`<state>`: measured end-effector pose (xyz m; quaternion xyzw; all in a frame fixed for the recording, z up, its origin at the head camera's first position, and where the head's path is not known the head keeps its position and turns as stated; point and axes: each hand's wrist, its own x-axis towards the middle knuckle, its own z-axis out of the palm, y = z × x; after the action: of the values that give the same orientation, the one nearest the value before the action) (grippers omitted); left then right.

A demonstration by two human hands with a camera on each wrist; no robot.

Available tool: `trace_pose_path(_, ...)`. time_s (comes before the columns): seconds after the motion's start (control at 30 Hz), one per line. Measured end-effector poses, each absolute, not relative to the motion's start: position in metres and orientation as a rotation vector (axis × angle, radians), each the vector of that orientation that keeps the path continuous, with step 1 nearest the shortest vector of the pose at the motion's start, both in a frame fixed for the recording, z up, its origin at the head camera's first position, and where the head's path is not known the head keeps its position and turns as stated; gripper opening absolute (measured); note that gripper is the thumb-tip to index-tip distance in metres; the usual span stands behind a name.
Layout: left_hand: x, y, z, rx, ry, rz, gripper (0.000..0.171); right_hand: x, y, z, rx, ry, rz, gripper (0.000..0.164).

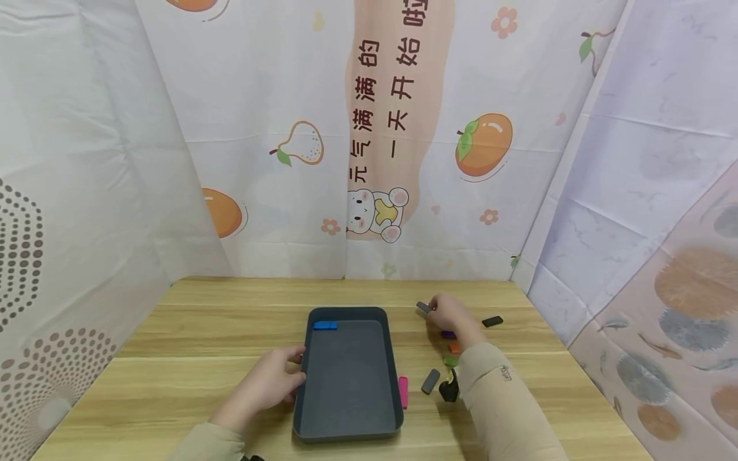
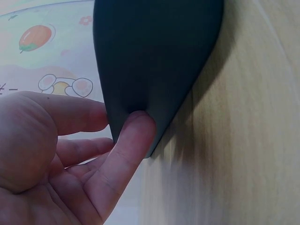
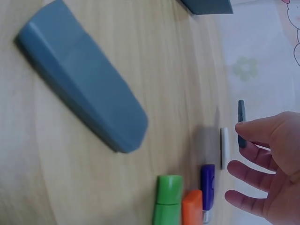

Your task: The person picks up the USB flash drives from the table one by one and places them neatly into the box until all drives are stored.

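Note:
My left hand grips the left side of a dark grey tray. In the left wrist view, one fingertip presses the outer wall of the tray and other digits sit at its edge. A blue stick-like piece lies inside, in the far left corner. Beyond the tray to the right, my right hand pinches a slim dark grey stick between thumb and fingers. In the right wrist view this grey stick shows edge-on, pointing up from the fingertips.
Right of the tray lie a pink piece and another grey piece. Green, orange and purple pieces lie beside my right forearm. A black piece lies farther right. Patterned cloth hangs behind the table.

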<state>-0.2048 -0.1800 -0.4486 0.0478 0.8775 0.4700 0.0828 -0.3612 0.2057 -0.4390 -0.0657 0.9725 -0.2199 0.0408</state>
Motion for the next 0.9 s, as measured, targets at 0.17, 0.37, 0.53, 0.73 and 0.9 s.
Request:
trace_pose_path(0.17, -0.205, -0.180, -0.449, 0.151, 2.609, 1.408, 0.055, -0.361, 0.207, -0.432, -0.142, 2.951, -0.721, 0.020)
trace_pose_path(0.37, -0.205, -0.180, -0.449, 0.158, 2.610, 1.412, 0.055, -0.364, 0.209, -0.420, -0.176, 2.968, -0.711, 0.022)
trace_pose_path(0.53, -0.205, -0.180, -0.448, 0.152, 2.611, 1.410, 0.055, -0.366, 0.213, -0.410, -0.244, 3.022, -0.695, 0.024)
trace_pose_path(0.73, -0.205, -0.181, -0.449, 0.173, 2.613, 1.413, 0.056, -0.369, 0.216, -0.400, -0.279, 3.033, -0.732, 0.021)
trace_pose_path(0.9, -0.205, -0.181, -0.449, 0.168, 2.611, 1.410, 0.056, -0.370, 0.215, -0.390, -0.295, 3.033, -0.771, 0.021)
